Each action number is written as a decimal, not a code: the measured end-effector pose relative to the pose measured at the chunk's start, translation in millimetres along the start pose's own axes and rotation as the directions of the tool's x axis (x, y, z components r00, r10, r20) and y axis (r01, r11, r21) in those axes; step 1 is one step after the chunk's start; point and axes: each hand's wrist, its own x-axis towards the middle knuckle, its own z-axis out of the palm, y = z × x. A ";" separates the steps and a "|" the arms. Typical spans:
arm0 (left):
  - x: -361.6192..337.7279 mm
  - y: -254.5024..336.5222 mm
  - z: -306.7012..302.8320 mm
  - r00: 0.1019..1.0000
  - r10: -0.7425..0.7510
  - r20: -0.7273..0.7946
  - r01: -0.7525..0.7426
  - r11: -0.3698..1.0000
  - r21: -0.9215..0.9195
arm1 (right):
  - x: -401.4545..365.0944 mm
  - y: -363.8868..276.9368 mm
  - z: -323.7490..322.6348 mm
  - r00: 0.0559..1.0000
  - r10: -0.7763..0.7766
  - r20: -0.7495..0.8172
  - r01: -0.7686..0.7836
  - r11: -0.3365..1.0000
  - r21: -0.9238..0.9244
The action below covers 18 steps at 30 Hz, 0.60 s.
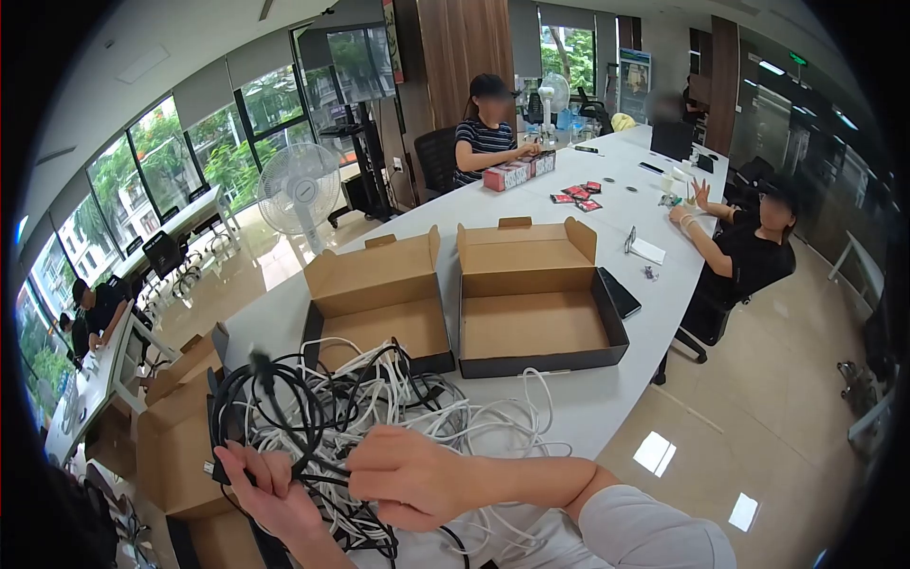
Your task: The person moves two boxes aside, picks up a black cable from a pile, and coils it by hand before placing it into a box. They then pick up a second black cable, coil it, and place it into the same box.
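The left hand (275, 498) closes its fingers around a black cable (281, 414), whose loops rise just above that hand with a plug end sticking up. The right hand (403, 474), just beside it, is curled with its fingers on a black strand between the 2 hands; whether it is the same cable is hard to tell, as the strands overlap. Beneath and beyond both hands spreads a tangled pile of white and black cables (474, 417) on the white table (592, 403).

Just past the pile stand 2 open cardboard boxes, lids raised: the left box (384, 334) ahead of the hands, the right box (536, 327) ahead and to the right. More open boxes (169, 460) sit to the left of the left hand. A dark flat object (620, 292) lies beside the right box.

Farther out, 1 person in black (758, 242) sits to the right, and 1 in a striped shirt (483, 142) sits behind red-and-white boxes (519, 172), near red packets (576, 194).
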 end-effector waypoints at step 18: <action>-2.1 20.5 -13.0 0.991 0.041 0.127 -0.048 0.997 0.057 | 3.6 10.5 5.4 0.971 0.173 0.165 -0.212 0.942 0.259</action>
